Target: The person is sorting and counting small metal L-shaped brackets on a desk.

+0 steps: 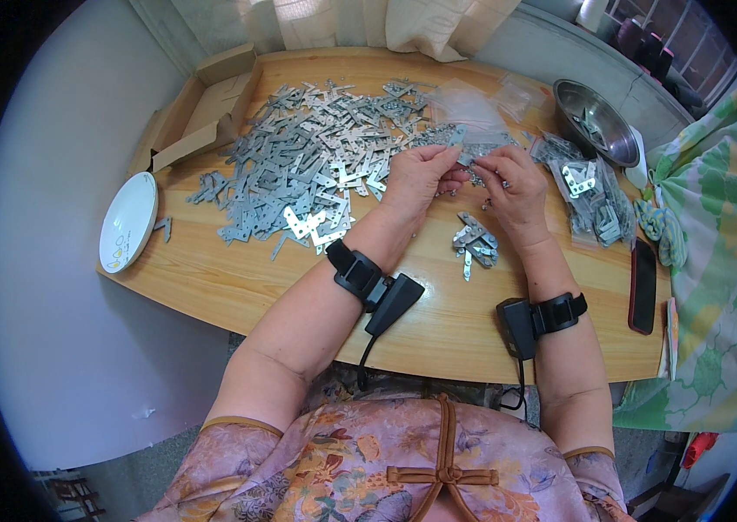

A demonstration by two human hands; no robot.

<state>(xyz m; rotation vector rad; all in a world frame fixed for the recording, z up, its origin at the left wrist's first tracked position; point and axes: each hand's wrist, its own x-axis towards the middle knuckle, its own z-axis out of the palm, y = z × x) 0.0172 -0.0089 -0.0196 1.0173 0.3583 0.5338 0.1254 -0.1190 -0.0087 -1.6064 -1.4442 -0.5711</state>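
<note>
Over the right half of the table, my left hand [422, 177] and my right hand [515, 186] meet with fingertips almost touching. A flat metal bracket [457, 136] sticks up from between the thumb and fingers of my left hand. My right thumb and forefinger are closed in a pinch at the bracket's near end; whatever small thing they may grip there is hidden. Just below the hands lies a small heap of metal brackets [475, 240]. To the left spreads a large pile of loose L-shaped brackets [316, 157]. Small metal pieces [438, 135] lie scattered behind my hands.
An open cardboard box [219, 91] and a white plate [128, 223] stand at the left. Clear plastic bags [466, 106] lie at the back. On the right are a steel bowl [565, 103], bagged brackets [596, 204], a striped cloth [666, 230] and a dark phone [643, 287].
</note>
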